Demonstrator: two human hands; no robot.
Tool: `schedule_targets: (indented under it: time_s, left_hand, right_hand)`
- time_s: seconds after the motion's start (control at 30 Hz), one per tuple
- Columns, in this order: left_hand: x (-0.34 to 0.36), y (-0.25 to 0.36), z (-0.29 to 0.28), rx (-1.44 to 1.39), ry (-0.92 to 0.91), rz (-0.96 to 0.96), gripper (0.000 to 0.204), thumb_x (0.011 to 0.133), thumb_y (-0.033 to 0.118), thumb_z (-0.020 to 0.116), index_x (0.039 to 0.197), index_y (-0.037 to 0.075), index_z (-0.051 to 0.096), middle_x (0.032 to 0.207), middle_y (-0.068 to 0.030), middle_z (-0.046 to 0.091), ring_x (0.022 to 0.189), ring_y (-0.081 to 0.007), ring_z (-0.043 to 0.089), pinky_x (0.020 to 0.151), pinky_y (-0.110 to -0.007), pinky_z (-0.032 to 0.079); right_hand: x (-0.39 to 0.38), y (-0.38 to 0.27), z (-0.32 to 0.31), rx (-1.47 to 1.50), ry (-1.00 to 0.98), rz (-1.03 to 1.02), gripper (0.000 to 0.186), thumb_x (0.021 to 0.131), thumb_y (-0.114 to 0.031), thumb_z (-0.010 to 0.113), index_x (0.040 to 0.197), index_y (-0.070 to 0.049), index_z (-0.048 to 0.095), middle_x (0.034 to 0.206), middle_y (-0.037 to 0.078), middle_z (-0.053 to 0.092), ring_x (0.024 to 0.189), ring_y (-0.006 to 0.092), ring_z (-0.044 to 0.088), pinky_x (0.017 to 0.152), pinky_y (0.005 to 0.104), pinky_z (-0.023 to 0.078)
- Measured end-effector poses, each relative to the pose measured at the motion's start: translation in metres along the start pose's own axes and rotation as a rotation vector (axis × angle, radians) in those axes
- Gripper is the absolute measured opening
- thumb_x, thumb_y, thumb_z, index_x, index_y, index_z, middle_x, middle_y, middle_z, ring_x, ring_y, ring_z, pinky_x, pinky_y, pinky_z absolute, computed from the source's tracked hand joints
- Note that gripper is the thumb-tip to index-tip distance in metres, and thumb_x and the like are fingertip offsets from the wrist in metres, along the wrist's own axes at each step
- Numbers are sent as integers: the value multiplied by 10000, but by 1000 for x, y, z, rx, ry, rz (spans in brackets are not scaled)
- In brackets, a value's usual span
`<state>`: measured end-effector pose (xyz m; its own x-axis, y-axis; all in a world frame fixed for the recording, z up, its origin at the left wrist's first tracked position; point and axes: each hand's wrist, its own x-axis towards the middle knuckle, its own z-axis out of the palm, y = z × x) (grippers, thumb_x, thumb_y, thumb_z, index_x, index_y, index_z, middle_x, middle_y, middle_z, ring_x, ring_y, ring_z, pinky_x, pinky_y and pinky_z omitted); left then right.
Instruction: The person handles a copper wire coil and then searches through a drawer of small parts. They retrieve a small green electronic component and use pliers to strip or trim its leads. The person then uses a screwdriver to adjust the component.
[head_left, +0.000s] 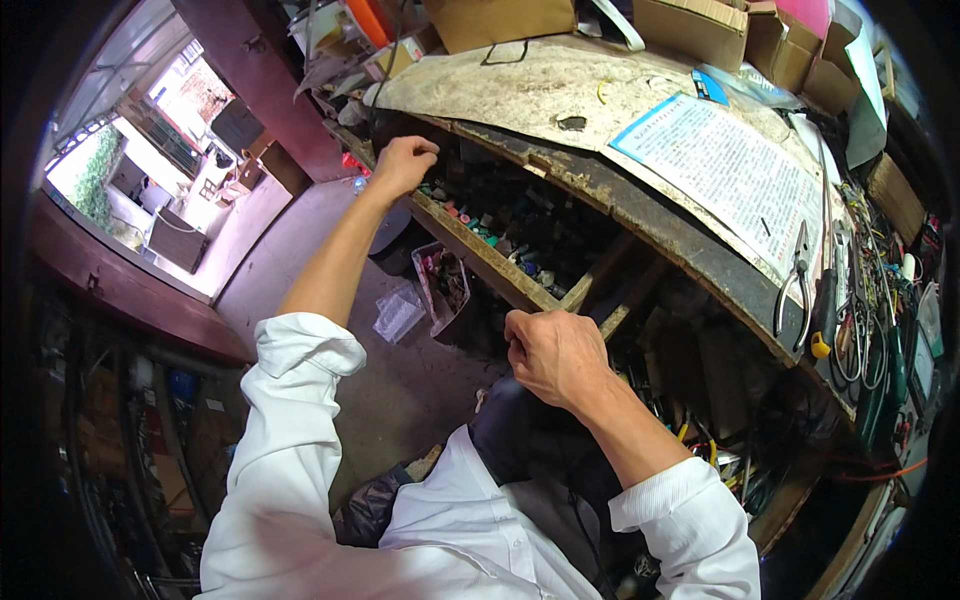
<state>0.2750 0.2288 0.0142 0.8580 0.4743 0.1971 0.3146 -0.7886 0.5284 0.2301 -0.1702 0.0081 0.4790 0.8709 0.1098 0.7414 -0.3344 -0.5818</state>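
A wooden drawer stands pulled out from under the workbench, filled with many small loose parts, some green, some reddish. At its far left corner is my left hand, with bent fingers pointing right over the drawer's end. Whatever those fingertips may hold is too small or hidden to tell. My right hand is closed like a fist beside the near end of the drawer's front board. Its fingers curl under, out of sight, so I cannot tell whether they grip the wood.
Over the drawer juts the worn workbench top, bearing a printed sheet and pliers. Cardboard boxes line its back. Tangled cables and tools crowd the right. A bin and clear plastic bag sit on the floor.
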Motion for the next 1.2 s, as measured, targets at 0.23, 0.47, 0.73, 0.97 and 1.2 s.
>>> schedule_targets:
  time_s: [0.23,0.47,0.73,0.97,1.2]
  left_hand:
    - [-6,26,19,267,-104,21,567,680,360,833,1043,-43,667,1035,-295,693,1013,-452,675,848,-487,532]
    - [-17,73,32,30,57,-50,433,773,377,738,892,-38,696,756,-222,660,724,-315,654,684,-440,496]
    - [-18,108,92,383,-312,114,327,869,154,556,1029,-72,730,1145,-333,691,1102,-467,671,924,-473,558]
    - [-48,116,36,-252,-448,308,282,936,178,681,1117,-38,702,926,-63,722,819,-122,625,749,-327,529]
    - [-2,13,-9,101,-68,-10,276,851,226,733,1055,50,790,982,-174,775,932,-301,757,855,-387,574]
  right_hand:
    - [-2,4,2,7,42,-21,134,799,-132,642,896,-55,691,749,180,688,761,389,695,678,488,549]
    - [-1,1,1,13,-1,3,137,817,-144,642,901,-38,662,770,202,691,793,407,696,702,511,551]
    - [0,-1,0,-30,-4,6,144,794,-133,644,908,-63,695,773,163,703,765,385,691,686,481,552]
    - [-1,1,-4,-18,-14,32,140,788,-128,642,904,-69,693,769,160,701,763,389,687,682,481,549]
    - [0,0,2,7,18,-3,122,789,-133,645,883,-62,675,746,170,686,763,397,687,675,494,548]
